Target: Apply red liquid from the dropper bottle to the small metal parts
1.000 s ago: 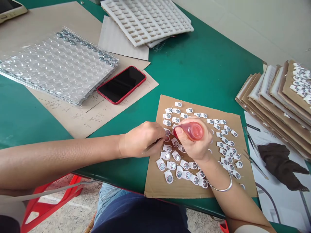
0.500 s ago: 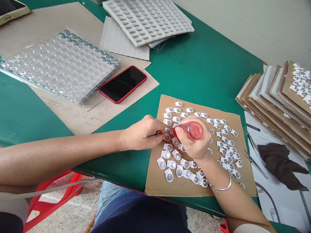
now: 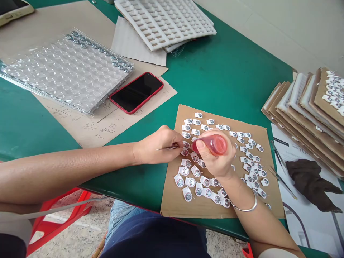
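My right hand (image 3: 217, 161) is wrapped around a small translucent red squeeze bottle (image 3: 219, 144), tilted with its narrow end toward the left. The fingers of my left hand (image 3: 162, 145) are closed on thin metal tweezers (image 3: 167, 148), whose tips are hidden behind the fingers. Both hands meet over the left part of a brown cardboard sheet (image 3: 172, 200). Small round metallic parts with white tabs (image 3: 187, 194) lie scattered over it. Near the bottle's tip, a part (image 3: 185, 152) looks reddish.
A red-edged phone (image 3: 136, 92) and a clear blister tray (image 3: 67, 71) with several round parts lie at left. White foam trays (image 3: 166, 21) are at the back. At right are stacked cardboard sheets (image 3: 301, 122), tweezers (image 3: 283, 182) and a dark cloth (image 3: 311, 182).
Both hands stay over nearly the same spot, the bottle shifting very slightly. The whole view has moved a little.
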